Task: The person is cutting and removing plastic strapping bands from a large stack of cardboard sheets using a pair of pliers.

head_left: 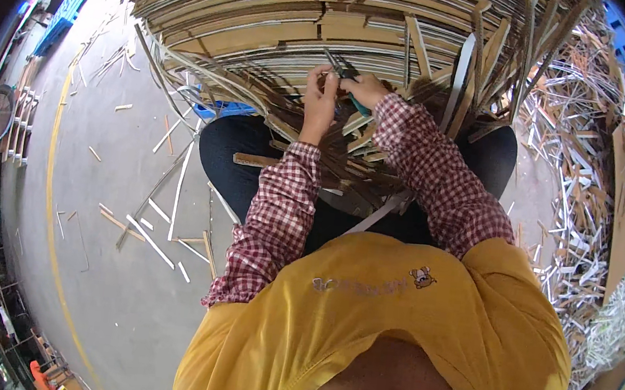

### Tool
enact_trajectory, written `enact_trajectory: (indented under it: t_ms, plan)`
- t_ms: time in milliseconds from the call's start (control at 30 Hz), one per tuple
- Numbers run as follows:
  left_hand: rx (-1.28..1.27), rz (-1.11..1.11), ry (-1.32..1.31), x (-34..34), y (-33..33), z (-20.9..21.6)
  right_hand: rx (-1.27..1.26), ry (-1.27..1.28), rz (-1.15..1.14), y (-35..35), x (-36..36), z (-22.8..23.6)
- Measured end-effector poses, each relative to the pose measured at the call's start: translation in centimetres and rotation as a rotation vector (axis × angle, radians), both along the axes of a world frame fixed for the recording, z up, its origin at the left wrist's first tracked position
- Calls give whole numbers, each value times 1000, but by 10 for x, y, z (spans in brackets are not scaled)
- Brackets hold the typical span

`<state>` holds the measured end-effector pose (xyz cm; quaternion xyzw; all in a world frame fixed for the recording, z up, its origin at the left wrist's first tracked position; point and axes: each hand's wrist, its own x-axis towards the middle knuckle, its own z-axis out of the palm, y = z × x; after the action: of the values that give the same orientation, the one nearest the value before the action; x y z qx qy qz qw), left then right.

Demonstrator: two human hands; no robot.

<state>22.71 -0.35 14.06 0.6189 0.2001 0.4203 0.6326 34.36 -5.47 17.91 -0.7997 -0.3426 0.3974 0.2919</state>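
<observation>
Right hand [367, 91] holds perhaps pliers [334, 63] near left hand [320, 102], before stacked cardboard [223, 31].

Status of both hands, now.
Left hand: fingers raised and partly bent beside the tool; whether it grips anything cannot be told.
Right hand: closed, holding a green-handled tool.

Plier-like hand tool [334, 63], dark pointed tip, teal-green handle, gripped in R hand [368, 90], tip angled up-L toward cardboard stack [246, 33]; open/closed unclear. Stack: brown corrugated, many layers, some white edges, dark vert. seam approx. mid; loose strips [461, 73] sticking out, esp. R side.
</observation>
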Motion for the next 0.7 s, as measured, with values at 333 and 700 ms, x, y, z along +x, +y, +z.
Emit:
enact_trajectory:
  t_ms: [333, 700]
  plan:
    - [14, -141, 381, 6, 4, 12, 428, -69, -244, -1, -17, -47]
    - [153, -185, 360, -8, -38, -13, -114, 237, 21, -160, -13, -67]
